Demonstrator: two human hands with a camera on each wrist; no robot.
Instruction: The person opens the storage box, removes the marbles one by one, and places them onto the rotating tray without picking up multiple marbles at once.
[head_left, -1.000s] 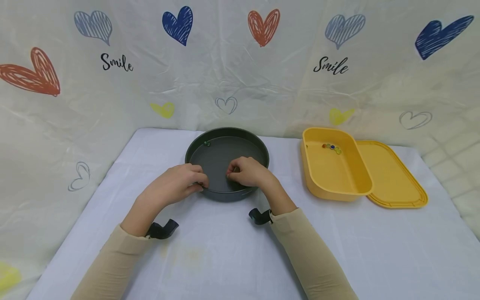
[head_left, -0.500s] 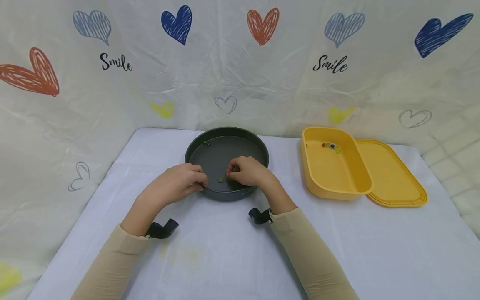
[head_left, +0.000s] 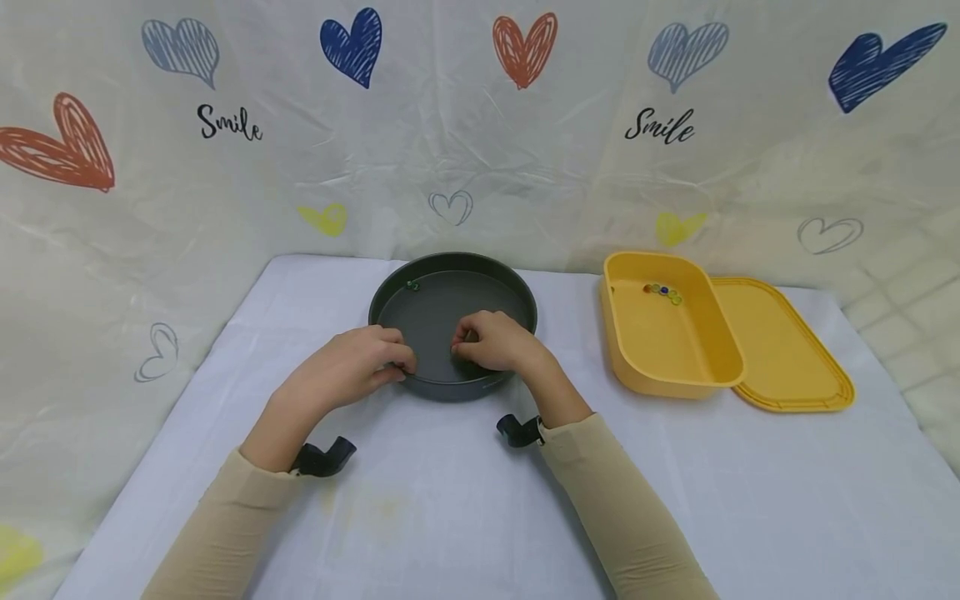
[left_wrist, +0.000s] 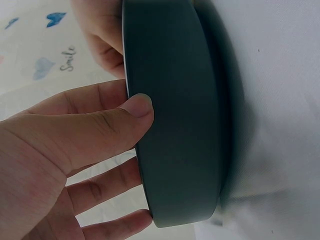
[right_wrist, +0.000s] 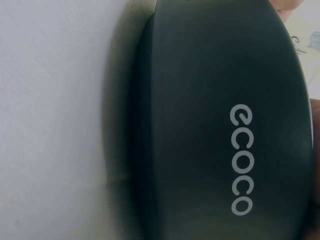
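Observation:
A round dark-grey tray (head_left: 480,292) with a raised rim stands on the cloth; its wall bears "ecoco" in the right wrist view. My left hand (head_left: 367,358) grips its near-left rim, thumb (left_wrist: 137,107) pressed on the outer wall and fingers over the inner side. Inside the tray, low over the floor at the near right, my right hand (head_left: 495,342) bends its fingers with thumb and fingertips close together. Whether anything lies between them is hidden. Small green marbles (head_left: 412,285) rest near the tray's far-left wall.
To the right stands a yellow box (head_left: 675,350) with several colored marbles (head_left: 662,292) in its far part. A yellow lid (head_left: 795,350) lies flat partly behind it. A white cloth (head_left: 435,500) covers the table, and a printed sheet (head_left: 450,150) hangs behind.
Half a second ago a small greenish marble showed beside my right fingertips; it was not visible before that and is out of sight now. Both hands stay almost still.

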